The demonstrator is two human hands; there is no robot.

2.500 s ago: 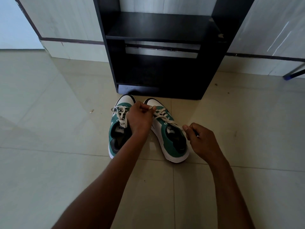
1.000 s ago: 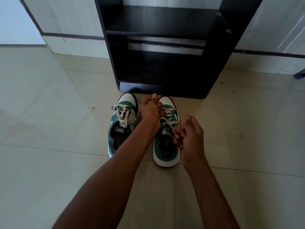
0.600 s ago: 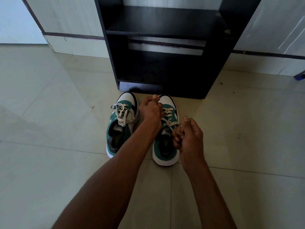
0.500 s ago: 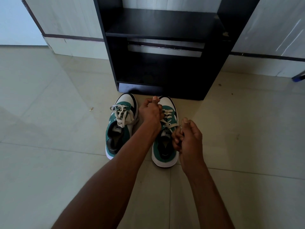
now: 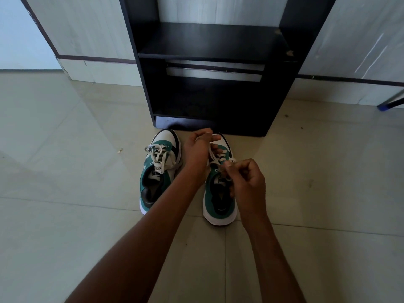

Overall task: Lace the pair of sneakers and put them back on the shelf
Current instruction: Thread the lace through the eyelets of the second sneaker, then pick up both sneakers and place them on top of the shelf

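— Two sneakers (image 5: 160,171) stand side by side on the tiled floor (image 5: 65,215), toes toward the black shelf unit (image 5: 209,84), just short of its base.

— One pair, then. Same colours?

— Both are green and white with white soles. The left sneaker has its white lace (image 5: 158,157) bunched loosely over the tongue, and no hand touches it. The right sneaker (image 5: 218,200) is the one being handled.

— How many hands are on it?

— Both. The left hand (image 5: 197,149) is closed near the toe, with a strand of the right sneaker's lace (image 5: 215,158) running from it. The right hand (image 5: 247,182) sits over the tongue, its thumb and fingers pinched together on another part of that lace.

— And the shelf unit?

— It shows two dark compartments, one above the other, and neither holds a shoe. A pale wall panel (image 5: 87,29) stands on each side of it, two in all.

— Anything else on the floor?

— One small scrap (image 5: 119,151) lies left of the sneakers, and one blue-tipped leg (image 5: 391,101) enters at the far right edge.
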